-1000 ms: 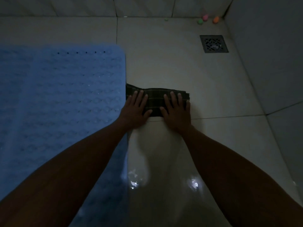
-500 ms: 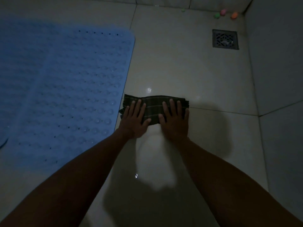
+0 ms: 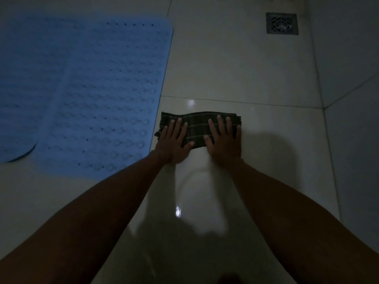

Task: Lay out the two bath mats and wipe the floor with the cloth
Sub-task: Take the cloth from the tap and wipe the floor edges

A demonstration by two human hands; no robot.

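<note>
Both hands press flat, fingers spread, on the folded dark cloth lying on the floor — left hand on its left end, right hand on its right; neither grip closes around it. Arms reach straight forward. Just left of the left hand lies a blue mat, another mat beyond — a drain far ahead of the right hand.

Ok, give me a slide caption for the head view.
Both hands, left and right, press a dark plaid cloth flat on the tiled floor beside blue bath mats.

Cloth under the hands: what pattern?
Dark cloth with thin pale lines forming a plaid grid, seen in the head view.
</note>
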